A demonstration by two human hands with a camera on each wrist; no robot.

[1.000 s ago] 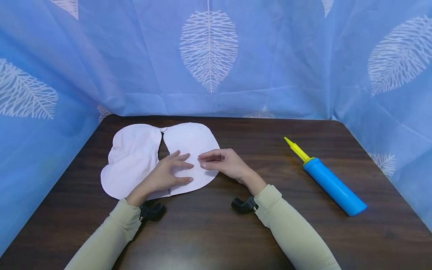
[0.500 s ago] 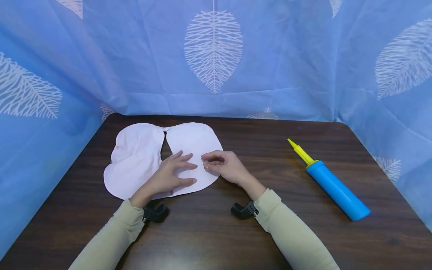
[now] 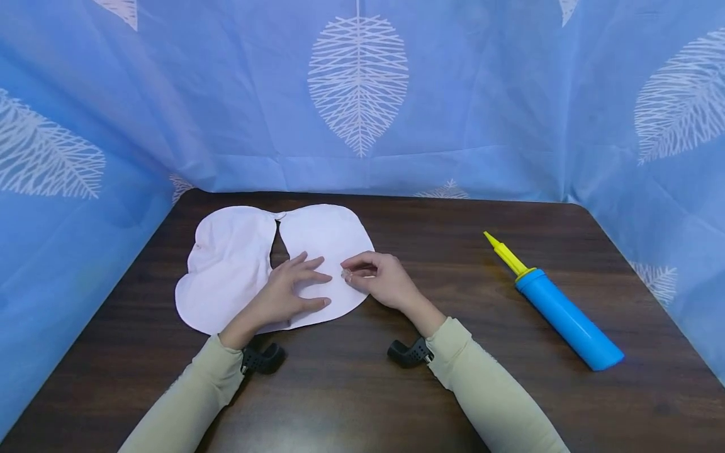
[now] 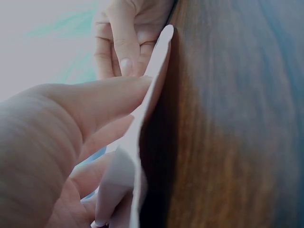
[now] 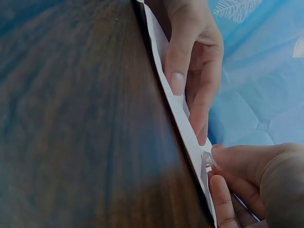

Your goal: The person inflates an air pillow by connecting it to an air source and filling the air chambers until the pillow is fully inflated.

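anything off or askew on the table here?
Nothing stands out. The flat white inflatable lies spread on the table, left hand pressing it flat, right hand pinching its small clear valve. The blue pump lies on its side, apart, intact.

The head view looks forward and down from above the worktop (image 3: 362,390), taking in both arms and the blue curtain (image 3: 481,113) behind. Each wrist view sits very close and low, skimming along the wood. All three share the flat white cushion (image 3: 226,264) and the fingers meeting on it.
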